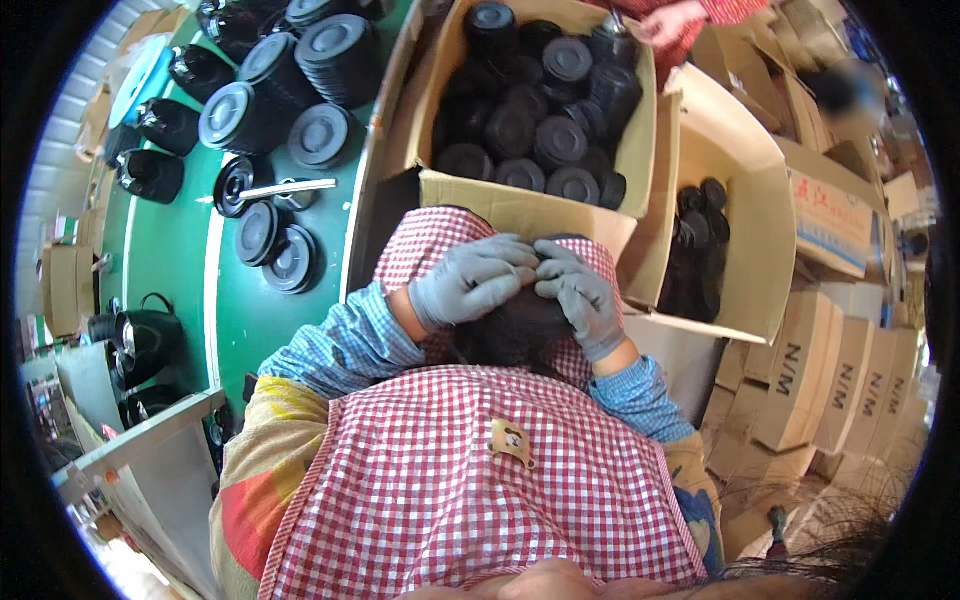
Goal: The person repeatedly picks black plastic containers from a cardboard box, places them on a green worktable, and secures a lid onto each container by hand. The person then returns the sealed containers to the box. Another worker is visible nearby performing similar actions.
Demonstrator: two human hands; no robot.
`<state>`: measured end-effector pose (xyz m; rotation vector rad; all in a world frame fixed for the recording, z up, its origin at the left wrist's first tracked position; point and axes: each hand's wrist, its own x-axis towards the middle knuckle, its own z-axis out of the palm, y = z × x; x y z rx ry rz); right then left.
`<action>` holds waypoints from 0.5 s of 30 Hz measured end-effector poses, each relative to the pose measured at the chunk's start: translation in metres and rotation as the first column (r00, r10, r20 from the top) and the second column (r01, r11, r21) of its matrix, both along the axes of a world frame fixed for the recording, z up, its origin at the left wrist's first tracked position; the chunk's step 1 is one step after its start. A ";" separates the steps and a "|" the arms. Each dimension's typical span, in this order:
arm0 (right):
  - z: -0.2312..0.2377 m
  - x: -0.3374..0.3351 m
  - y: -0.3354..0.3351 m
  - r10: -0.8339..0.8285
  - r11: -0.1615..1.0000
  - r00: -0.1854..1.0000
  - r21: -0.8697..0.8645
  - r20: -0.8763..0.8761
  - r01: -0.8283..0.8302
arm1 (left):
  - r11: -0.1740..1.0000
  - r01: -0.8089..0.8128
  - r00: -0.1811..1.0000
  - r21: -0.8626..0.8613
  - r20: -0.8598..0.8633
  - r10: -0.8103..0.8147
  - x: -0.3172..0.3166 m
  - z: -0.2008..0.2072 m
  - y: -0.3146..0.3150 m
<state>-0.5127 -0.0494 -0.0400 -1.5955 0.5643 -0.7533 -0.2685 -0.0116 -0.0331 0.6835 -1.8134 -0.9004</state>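
Note:
My left hand (465, 283), in a grey glove, curls its fingers over the upper edge of a black rounded part (515, 328) in my lap. Facing it, my right hand (583, 300), gloved in grey too, is closed on the same part from the other side. The fingertips of both hands nearly meet at its top. Much of the part is dark and hidden by the gloves, so its exact kind does not show. Beneath it lies the red checked apron (440, 238) over my knees.
Ahead stands a carton (430, 188) of black round parts; another carton (745, 250) to its right holds smaller black pieces. A green table (180, 250) on the left bears stacked black discs (290, 258) and a pale strip (290, 188). Another person's hand (672, 22) reaches in at the far edge.

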 end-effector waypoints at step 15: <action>-0.007 0.003 0.008 -0.073 0.990 0.992 -0.132 -0.104 0.059 | 0.269 -0.963 0.257 0.026 0.402 0.879 0.282 0.058 0.119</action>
